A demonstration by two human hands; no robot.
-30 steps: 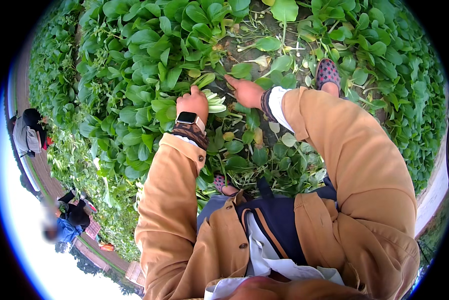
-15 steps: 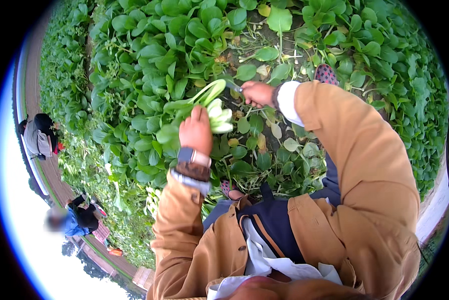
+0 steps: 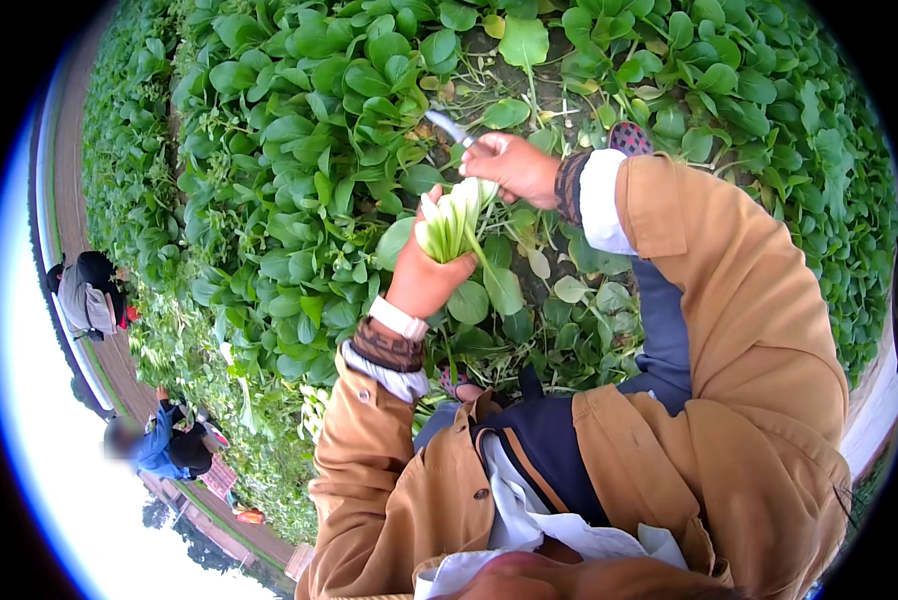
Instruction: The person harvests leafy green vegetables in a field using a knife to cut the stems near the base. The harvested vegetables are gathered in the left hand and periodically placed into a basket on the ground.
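My left hand [image 3: 419, 270] grips a bunch of leafy greens [image 3: 451, 222] with pale stem ends turned up and a green leaf hanging down beside it. My right hand [image 3: 509, 165] holds a small knife [image 3: 447, 125], its blade pointing up and left. Its lower fingers are at the top of the pale stems; whether they touch is unclear. Both hands are over a bed of green leafy plants [image 3: 329, 150], in the middle of the view.
A strip of soil [image 3: 469, 85] with cut leaves and stalks runs between dense plants. My patterned shoe [image 3: 629, 137] is beyond my right arm. At the left, two people [image 3: 89, 295] crouch beside a dirt path [image 3: 119, 370], near a red crate [image 3: 217, 476].
The bunch in my left hand has turned so its stem ends point up. My right hand with the knife has moved up and left, close to those ends.
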